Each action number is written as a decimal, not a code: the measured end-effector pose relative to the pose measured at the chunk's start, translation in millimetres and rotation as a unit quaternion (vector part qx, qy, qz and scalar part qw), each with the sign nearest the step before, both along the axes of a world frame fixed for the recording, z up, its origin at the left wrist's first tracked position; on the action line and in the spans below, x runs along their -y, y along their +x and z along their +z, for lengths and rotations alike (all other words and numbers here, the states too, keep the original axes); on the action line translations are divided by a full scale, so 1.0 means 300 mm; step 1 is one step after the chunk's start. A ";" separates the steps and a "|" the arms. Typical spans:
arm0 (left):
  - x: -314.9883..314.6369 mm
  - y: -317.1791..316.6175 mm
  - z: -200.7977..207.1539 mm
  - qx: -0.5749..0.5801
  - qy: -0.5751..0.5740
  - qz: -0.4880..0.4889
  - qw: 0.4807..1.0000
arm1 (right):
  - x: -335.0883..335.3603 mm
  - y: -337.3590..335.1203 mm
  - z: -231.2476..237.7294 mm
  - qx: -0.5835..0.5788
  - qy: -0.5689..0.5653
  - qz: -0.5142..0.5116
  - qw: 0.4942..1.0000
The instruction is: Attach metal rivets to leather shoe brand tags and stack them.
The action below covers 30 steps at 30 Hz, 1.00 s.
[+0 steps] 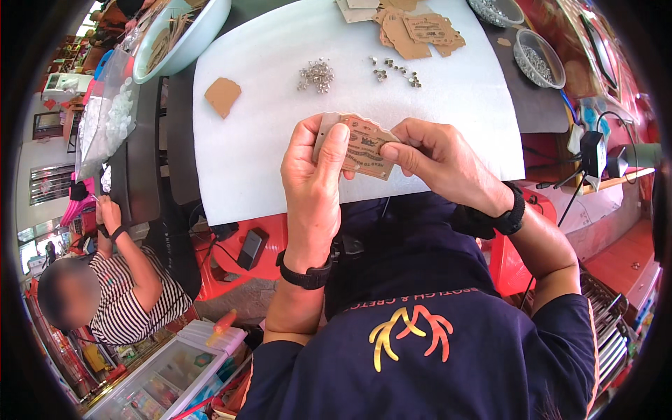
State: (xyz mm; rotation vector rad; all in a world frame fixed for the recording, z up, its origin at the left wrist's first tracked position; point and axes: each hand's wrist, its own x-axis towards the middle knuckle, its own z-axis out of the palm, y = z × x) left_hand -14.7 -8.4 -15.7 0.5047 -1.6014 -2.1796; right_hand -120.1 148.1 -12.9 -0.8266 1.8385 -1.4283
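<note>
A brown printed card [364, 147] with a wavy-cut edge and small holes is held up over the near part of the white sheet [252, 161]. My left hand [313, 175] grips its left side, thumb on the face. At its right edge, my right hand [448, 157] pinches it between thumb and bent fingers. A pale layer shows along the card's left edge. Beyond my hands lie a heap of small silvery metal pieces [316, 75] and a looser scatter of similar pieces [393, 70]. A plain brown card [222, 96] rests to the left.
More brown cards [418, 33] are piled at the far edge. Clear tubs [539, 61] of small metal parts stand at the far right, a pale blue basin [183, 38] at the far left. A person in a striped top [140, 294] works at left. Red stools [266, 238] sit below the table.
</note>
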 end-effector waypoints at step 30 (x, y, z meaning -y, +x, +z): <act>0.066 0.037 -0.072 0.008 0.084 -0.019 0.996 | 0.043 -0.161 0.046 -0.341 0.045 0.004 0.939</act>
